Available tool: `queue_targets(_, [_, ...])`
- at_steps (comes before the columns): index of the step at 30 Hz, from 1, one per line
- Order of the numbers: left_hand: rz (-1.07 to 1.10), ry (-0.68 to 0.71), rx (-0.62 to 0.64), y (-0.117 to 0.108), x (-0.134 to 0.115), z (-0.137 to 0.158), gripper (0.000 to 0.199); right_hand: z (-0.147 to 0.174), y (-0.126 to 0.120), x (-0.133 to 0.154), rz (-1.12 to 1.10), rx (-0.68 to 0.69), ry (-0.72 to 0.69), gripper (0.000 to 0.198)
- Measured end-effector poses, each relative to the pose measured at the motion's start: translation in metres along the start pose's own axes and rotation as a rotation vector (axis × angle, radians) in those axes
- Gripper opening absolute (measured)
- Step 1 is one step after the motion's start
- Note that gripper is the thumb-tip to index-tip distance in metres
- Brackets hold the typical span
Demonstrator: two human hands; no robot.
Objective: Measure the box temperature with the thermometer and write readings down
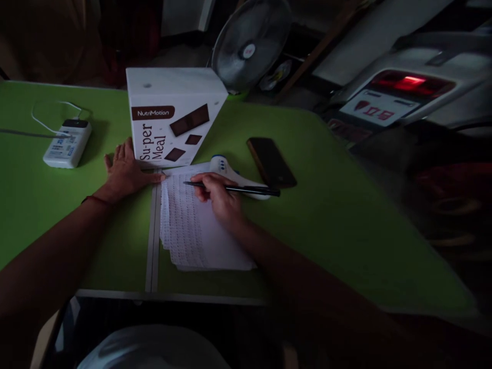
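Note:
A black pen (249, 190) is held in my right hand (219, 195), its tip over a stack of paper sheets (223, 246). Rows of small handwriting cover the left part of the top sheet; its right part is blank. My left hand (128, 169) lies flat with fingers spread, the thumb at the paper's upper left corner and the fingers beside a white box (177, 118). The box stands upright and reads "NutriMotion Su-per Meal". Just behind my right hand lies a white and blue handheld device (221, 165), partly covered by the hand and pen.
A phone (271, 162) lies right of the papers on the green table (326, 215). At the left is a white power strip (68, 143) with cables. Behind the table stand a fan (249, 48) and, to the right, a scooter (415, 87) with a red light.

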State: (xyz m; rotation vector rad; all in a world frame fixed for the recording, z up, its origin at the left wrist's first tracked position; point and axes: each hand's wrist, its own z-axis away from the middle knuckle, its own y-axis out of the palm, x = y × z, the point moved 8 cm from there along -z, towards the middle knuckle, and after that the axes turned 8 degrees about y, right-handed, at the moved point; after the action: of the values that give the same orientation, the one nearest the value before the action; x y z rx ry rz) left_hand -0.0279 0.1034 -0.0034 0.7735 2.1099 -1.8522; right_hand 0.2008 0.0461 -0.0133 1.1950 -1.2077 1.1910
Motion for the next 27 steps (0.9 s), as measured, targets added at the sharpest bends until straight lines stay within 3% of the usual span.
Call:
queue_targets(6, [-0.024,-0.090,0.041,0.000,-0.006,0.003,0.135,0.001,-0.002,0.005,0.085,0.030,-0.095,0.006])
queue_targets(17, [-0.188,-0.117,0.071,-0.004,-0.011,0.006,0.124,-0.007,-0.014,0.004,0.265,-0.132,-0.321,0.008])
queue_targets(27, [-0.154,-0.108,0.042,-0.003,-0.010,0.005,0.128,-0.006,-0.010,0.005,0.334,-0.090,-0.383,0.009])
